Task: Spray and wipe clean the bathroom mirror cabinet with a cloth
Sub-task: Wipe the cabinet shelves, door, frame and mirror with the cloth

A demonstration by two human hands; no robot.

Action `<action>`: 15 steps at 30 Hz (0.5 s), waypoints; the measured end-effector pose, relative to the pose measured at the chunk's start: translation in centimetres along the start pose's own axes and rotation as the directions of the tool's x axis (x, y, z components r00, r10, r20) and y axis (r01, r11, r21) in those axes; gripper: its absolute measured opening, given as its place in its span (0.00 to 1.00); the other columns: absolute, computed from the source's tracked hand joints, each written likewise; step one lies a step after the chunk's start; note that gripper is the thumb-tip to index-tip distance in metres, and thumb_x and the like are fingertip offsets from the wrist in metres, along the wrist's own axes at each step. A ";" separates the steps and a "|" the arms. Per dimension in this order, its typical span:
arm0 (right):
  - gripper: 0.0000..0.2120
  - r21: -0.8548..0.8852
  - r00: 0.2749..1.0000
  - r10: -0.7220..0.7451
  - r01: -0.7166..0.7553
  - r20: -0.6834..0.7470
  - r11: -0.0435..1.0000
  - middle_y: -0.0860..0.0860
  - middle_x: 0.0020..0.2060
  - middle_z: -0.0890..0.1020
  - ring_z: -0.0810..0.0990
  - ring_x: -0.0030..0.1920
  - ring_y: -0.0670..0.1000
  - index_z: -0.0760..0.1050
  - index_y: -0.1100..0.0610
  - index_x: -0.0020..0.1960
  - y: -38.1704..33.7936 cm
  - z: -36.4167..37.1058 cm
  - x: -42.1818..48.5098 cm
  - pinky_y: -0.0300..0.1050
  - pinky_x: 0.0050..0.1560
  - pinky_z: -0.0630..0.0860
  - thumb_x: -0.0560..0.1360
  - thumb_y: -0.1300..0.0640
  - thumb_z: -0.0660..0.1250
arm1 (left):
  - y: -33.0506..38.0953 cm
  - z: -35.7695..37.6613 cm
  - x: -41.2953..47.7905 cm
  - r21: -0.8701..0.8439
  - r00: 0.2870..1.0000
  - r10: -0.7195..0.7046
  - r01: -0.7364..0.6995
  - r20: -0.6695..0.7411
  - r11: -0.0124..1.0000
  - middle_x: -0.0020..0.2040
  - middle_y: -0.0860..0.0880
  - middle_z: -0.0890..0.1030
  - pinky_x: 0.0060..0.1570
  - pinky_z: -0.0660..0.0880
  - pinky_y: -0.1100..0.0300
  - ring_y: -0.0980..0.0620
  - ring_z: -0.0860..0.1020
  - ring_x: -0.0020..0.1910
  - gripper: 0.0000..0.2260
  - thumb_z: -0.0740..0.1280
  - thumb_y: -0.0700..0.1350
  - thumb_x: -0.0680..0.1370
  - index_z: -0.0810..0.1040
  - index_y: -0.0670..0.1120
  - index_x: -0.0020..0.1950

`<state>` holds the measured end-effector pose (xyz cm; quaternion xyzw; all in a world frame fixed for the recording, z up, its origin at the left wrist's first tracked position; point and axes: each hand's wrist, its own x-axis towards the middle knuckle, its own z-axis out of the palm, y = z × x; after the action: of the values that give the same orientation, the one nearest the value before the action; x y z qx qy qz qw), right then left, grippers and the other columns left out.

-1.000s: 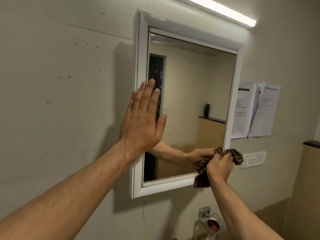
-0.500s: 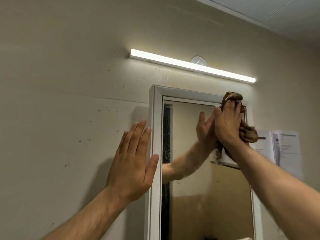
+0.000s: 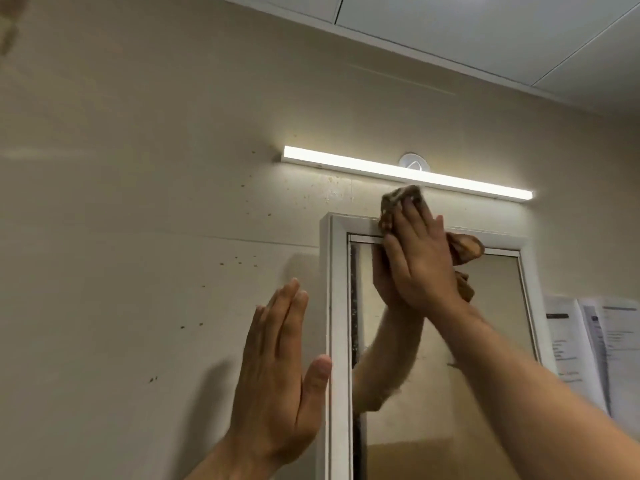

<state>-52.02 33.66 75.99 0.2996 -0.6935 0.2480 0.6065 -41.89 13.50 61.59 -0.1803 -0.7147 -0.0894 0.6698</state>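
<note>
Brown cloth (image 3: 464,249) (one) under right hand (image 3: 420,261); left hand (image 3: 277,368) flat.

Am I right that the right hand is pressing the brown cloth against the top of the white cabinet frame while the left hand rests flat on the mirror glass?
Not quite. The head view shows the left hand flat on the beige wall beside the white cabinet frame, not on the mirror glass. The rest holds: the right hand presses the brown cloth against the frame's top.

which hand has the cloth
The right hand presses the brown cloth against the cabinet's top frame; the left hand is flat and empty.
</note>
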 end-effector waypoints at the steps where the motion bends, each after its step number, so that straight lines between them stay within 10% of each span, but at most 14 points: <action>1: 0.31 0.038 0.993 0.105 -0.103 -0.049 0.994 0.50 0.84 0.54 0.43 0.84 0.49 0.54 0.51 0.84 -1.8 0.8 0.3 0.57 0.82 0.42 0.84 0.41 0.43 | -0.3 -0.1 0.1 -0.006 1.000 -0.007 0.007 -0.011 1.000 0.85 0.51 0.53 0.79 0.52 0.46 0.50 0.54 0.83 0.30 0.47 0.59 0.85 0.54 0.45 0.84; 5: 0.31 0.158 0.958 -0.283 0.275 0.034 0.948 0.50 0.83 0.59 0.43 0.84 0.50 0.61 0.52 0.82 -8.3 4.1 -4.7 0.61 0.82 0.48 0.85 0.37 0.43 | -0.3 0.4 0.7 -0.147 0.977 -0.161 0.140 -0.141 0.979 0.84 0.51 0.53 0.77 0.60 0.37 0.50 0.54 0.83 0.31 0.47 0.61 0.85 0.56 0.45 0.83; 10: 0.27 0.108 0.694 -0.687 0.682 0.216 0.723 0.52 0.83 0.58 0.51 0.84 0.58 0.60 0.53 0.83 -2.6 3.9 -12.3 0.65 0.81 0.48 0.85 0.45 0.52 | 1.3 1.1 0.5 -0.108 0.993 -0.033 0.021 -0.117 0.994 0.85 0.47 0.50 0.77 0.56 0.33 0.45 0.53 0.83 0.31 0.48 0.59 0.85 0.55 0.43 0.83; 12: 0.28 0.006 0.776 -0.589 0.604 0.226 0.797 0.55 0.82 0.59 0.50 0.84 0.55 0.61 0.50 0.82 1.3 2.8 -11.6 0.62 0.82 0.43 0.84 0.42 0.53 | 2.2 1.2 0.8 -0.080 0.996 0.047 -0.053 -0.082 0.995 0.85 0.46 0.51 0.80 0.49 0.40 0.45 0.52 0.83 0.31 0.49 0.59 0.85 0.55 0.42 0.83; 15: 0.35 -0.098 0.986 0.157 -0.152 0.046 0.983 0.53 0.82 0.57 0.47 0.84 0.52 0.59 0.51 0.81 7.0 1.0 -8.6 0.60 0.82 0.40 0.81 0.33 0.44 | 3.2 1.2 1.4 -0.059 0.998 0.033 -0.037 -0.060 0.998 0.85 0.47 0.51 0.81 0.46 0.46 0.46 0.52 0.84 0.31 0.48 0.59 0.84 0.55 0.44 0.83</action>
<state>-56.98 38.88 67.45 0.2223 -0.7418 0.2530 0.5799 -41.88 17.06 62.46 -0.2100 -0.6884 -0.1044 0.6864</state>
